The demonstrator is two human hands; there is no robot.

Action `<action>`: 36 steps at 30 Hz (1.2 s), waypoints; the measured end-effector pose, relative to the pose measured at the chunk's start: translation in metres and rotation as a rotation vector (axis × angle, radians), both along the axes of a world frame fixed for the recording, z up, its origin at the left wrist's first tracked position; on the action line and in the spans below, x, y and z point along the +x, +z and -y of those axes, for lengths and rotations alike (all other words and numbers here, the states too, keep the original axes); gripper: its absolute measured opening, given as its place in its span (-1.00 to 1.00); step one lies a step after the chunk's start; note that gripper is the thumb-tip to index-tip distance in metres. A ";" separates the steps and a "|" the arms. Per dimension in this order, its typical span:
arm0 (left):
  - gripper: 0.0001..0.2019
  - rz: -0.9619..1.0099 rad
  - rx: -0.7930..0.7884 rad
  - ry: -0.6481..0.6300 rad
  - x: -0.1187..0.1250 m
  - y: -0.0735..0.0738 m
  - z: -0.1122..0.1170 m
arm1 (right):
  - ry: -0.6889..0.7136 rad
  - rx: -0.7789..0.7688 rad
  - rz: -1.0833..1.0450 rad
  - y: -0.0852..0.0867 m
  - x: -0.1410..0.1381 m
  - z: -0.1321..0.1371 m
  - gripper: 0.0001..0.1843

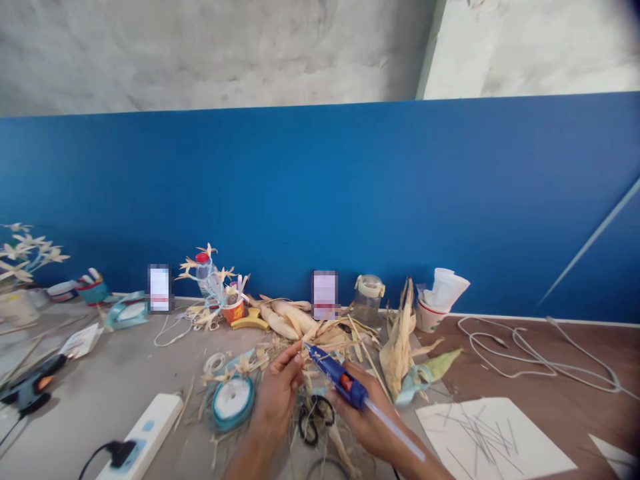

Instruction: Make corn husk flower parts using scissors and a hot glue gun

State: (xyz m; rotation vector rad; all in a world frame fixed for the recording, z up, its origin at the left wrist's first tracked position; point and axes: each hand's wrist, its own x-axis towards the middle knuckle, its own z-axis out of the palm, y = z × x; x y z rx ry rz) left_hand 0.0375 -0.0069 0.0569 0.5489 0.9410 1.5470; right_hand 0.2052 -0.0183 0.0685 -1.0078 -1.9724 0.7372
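My right hand (365, 417) is wrapped round a blue hot glue gun (340, 379) with a clear glue stick (395, 430) sticking out behind; its nozzle points up-left. My left hand (277, 393) pinches a thin dried husk piece (299, 347) right at the nozzle tip. Below my hands lie black-handled scissors (313, 420) and a reel of teal ribbon (231, 402). Dried corn husks (295, 320) are piled just beyond my fingers.
A white power strip (150, 427) with a black plug and a second glue gun (33, 387) lie at left. At the blue wall stand a glass jar (369, 300), paper cups (435, 307), husk flowers (210, 280). White cable (525, 353) and paper with wires (493, 437) lie right.
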 end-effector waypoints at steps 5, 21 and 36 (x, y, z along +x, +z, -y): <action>-0.60 -0.044 -0.012 0.013 0.002 0.001 0.000 | -0.005 -0.022 0.007 -0.001 -0.001 0.000 -0.83; -0.72 -0.024 0.015 0.032 0.002 -0.004 0.000 | -0.017 0.032 0.010 0.001 -0.002 0.001 -0.86; -0.70 -0.045 0.024 0.043 0.002 -0.011 -0.003 | -0.058 0.008 0.099 0.005 -0.003 0.003 -0.85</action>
